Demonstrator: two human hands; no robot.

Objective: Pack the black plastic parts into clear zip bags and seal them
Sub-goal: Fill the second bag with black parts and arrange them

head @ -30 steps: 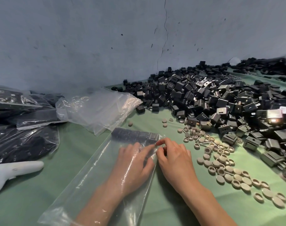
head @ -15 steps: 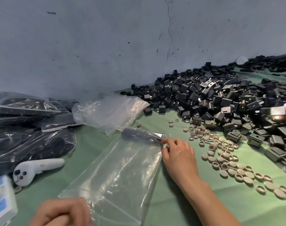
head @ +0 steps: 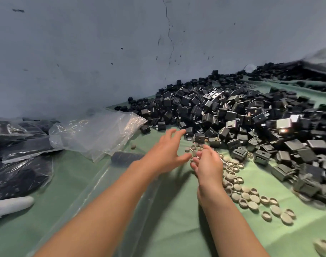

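The black plastic parts [head: 232,115] lie in a big loose heap against the wall [head: 102,52], filling the far right of the table [head: 177,234]; its right end runs out of view and its far edge is too dark to sort piece from piece. A short row of parts [head: 126,157] sits at the far end of a clear zip bag [head: 114,170] lying flat in the middle, much of it covered by the left forearm. I can't tell whether its zip is closed.

The left hand [head: 164,154] hovers over the table near the heap's edge, fingers spread and holding nothing. The right hand [head: 208,164] is just beside it, blurred, fingers loosely curled with nothing visible in them.

Grey round caps [head: 242,193] are scattered under and right of the right hand. Crumpled empty bags [head: 97,134] lie left of the heap, dark filled bags [head: 19,169] beyond them. A white handle [head: 10,206] is cut off at the left edge.
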